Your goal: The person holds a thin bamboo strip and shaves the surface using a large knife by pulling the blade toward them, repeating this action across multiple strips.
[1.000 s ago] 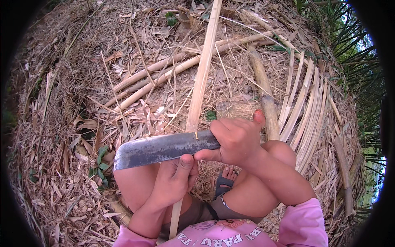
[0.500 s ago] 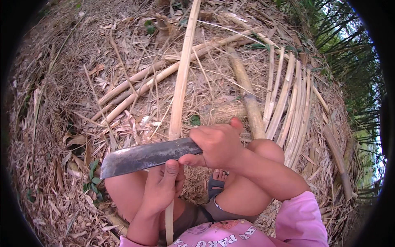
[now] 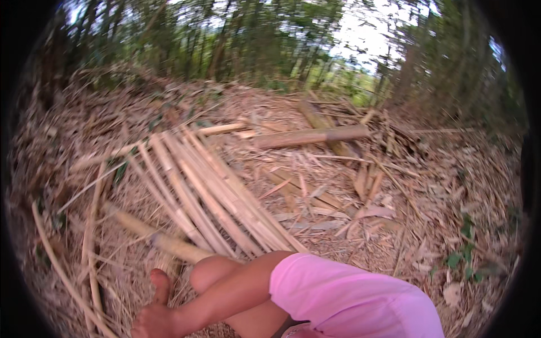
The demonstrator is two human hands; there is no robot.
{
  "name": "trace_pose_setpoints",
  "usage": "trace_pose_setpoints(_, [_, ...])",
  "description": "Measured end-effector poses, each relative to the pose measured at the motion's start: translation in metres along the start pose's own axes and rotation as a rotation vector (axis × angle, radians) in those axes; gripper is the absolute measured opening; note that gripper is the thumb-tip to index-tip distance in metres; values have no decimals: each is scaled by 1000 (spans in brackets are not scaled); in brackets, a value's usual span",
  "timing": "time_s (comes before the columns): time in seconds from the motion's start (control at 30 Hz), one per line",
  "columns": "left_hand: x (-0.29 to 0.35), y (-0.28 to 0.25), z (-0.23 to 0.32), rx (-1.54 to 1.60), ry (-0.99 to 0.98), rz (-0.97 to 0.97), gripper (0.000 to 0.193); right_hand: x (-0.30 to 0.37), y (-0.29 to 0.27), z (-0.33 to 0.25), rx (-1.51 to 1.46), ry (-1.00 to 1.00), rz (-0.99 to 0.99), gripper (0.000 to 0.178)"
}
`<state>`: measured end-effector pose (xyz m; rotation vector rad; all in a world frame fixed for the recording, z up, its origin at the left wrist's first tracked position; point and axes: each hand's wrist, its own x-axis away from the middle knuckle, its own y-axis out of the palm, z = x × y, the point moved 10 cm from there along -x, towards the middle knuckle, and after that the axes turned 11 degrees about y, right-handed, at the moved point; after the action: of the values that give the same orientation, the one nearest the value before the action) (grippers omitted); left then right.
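At the lower left edge, my right hand (image 3: 153, 319) is closed, partly cut off by the picture's rim and a little blurred. A reddish-tipped part sticks up from it; I cannot tell whether it is a finger or a handle end. The broad-bladed knife that this hand gripped half a second ago lies outside the picture. My right forearm, in a pink sleeve (image 3: 349, 293), crosses over my bent knee (image 3: 211, 271). My left hand is out of view. Beyond the knee lies a row of split bamboo strips (image 3: 217, 194), several side by side.
A bamboo pole (image 3: 163, 239) passes beneath the strips' near ends. Farther off, a thick bamboo piece (image 3: 313, 137) rests across a greenish log (image 3: 321, 121). Dry leaves and bamboo scraps (image 3: 360, 214) cover the ground. Bamboo trees (image 3: 225, 42) stand behind.
My view has swung right and up, so my hands moved toward the lower left. The left hand, the knife and the long strip it was on have left the picture.
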<state>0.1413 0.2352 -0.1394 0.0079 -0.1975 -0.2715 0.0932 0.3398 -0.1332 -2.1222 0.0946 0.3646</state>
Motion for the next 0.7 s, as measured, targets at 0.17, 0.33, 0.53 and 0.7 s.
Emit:
trace_pose_setpoints(0.17, [-22,36,0,-14,-5,-139,29,-5,6,9,-114,110,-310,70])
trace_pose_setpoints(0.33, [-41,60,3,-17,-11,-194,29,-2,19,8,-125,142,-294,70])
trace_pose_setpoints(0.53, [-51,85,-2,-16,-46,-229,30,0,15,20,-133,170,-322,71])
trace_pose_setpoints(0.7, [-54,90,-3,-33,-62,-199,31,-5,15,21,-113,168,-337,72])
